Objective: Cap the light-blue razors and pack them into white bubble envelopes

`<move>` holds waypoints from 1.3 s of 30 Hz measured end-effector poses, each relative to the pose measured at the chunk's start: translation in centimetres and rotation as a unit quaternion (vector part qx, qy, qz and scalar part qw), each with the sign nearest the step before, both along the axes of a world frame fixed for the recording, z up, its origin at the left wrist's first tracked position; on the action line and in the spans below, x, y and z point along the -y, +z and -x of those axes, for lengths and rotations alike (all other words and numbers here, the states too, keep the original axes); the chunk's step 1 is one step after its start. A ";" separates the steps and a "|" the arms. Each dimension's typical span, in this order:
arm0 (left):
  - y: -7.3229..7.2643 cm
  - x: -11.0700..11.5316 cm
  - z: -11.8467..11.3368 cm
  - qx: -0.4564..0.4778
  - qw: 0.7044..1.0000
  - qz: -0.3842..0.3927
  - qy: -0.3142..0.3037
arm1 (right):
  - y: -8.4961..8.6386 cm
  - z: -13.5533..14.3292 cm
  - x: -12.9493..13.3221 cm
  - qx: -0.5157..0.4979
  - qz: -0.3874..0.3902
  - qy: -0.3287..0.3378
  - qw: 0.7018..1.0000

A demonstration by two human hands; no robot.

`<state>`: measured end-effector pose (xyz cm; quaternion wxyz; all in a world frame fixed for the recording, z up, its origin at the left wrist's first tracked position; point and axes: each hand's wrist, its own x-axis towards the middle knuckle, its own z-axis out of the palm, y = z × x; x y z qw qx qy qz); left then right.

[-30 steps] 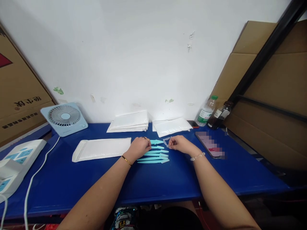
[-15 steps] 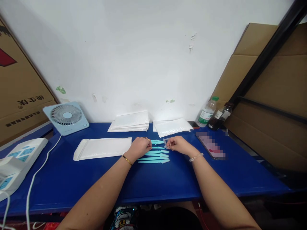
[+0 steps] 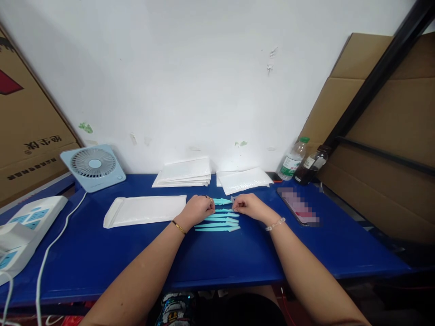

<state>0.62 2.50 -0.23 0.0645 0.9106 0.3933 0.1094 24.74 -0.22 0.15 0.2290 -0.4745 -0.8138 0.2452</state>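
Several thin turquoise eyebrow razors (image 3: 217,229) lie side by side on the blue table (image 3: 231,258), their blade ends toward the right. My left hand (image 3: 199,209) is closed in a pinch on the handle of one eyebrow razor (image 3: 222,210) in the row. At that razor's blade end, my right hand (image 3: 250,207) pinches a small clear plastic piece (image 3: 232,198), mostly hidden by the fingers. Beyond the hands lie more turquoise razors (image 3: 222,201), close together. A white padded mailer (image 3: 146,210) lies flat left of my left hand.
Two stacks of white mailers, left (image 3: 183,172) and right (image 3: 244,180), lie along the wall. A phone (image 3: 294,206), a water bottle (image 3: 294,158) and a dark bottle (image 3: 311,167) stand or lie right. A fan (image 3: 93,167) and power strip (image 3: 34,222) are left.
My right hand has shifted slightly left, bringing its fingertips with the clear piece to the razor's blade end. Less of the clear piece shows now. My left hand stays in place.
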 end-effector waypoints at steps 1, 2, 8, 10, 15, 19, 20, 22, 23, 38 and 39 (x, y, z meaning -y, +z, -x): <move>-0.1 0.0 -0.1 0.001 1.000 0.003 -0.002 | 0.0 0.2 0.1 0.003 0.000 0.002 1.000; -0.1 0.0 -0.2 0.003 1.000 0.007 -0.004 | -0.1 0.5 0.1 0.003 0.004 0.002 1.000; -0.1 0.1 -0.2 0.027 0.999 0.037 -0.010 | -0.4 0.2 -0.1 -0.004 0.008 -0.023 1.000; 0.0 -0.1 0.1 0.055 0.998 0.024 0.018 | -0.3 -0.7 -0.4 -0.001 -0.031 -0.075 0.997; -0.3 -0.9 0.7 0.057 0.997 -0.020 0.054 | -0.3 -1.8 -0.8 0.041 -0.069 -0.087 0.993; -0.5 -1.1 0.5 0.025 0.998 -0.013 0.055 | -0.9 -1.2 -0.8 0.063 -0.043 -0.055 0.996; -0.5 -1.0 0.5 0.023 0.998 -0.017 0.056 | -1.1 -1.2 -0.9 0.058 -0.027 -0.057 0.996; -0.1 -0.8 0.5 0.029 0.998 -0.026 0.052 | -1.4 -1.3 -0.9 0.043 0.016 -0.066 0.997; 0.1 -0.7 0.5 0.036 0.998 -0.027 0.049 | -1.5 -1.5 -1.0 0.037 0.041 -0.069 0.996; 0.4 0.0 0.4 0.001 0.999 0.006 0.045 | -0.8 -1.4 -0.6 0.002 0.073 -0.095 0.993; 0.5 0.1 0.3 0.005 0.999 0.011 0.039 | -0.8 -1.4 -0.6 0.006 0.072 -0.096 0.993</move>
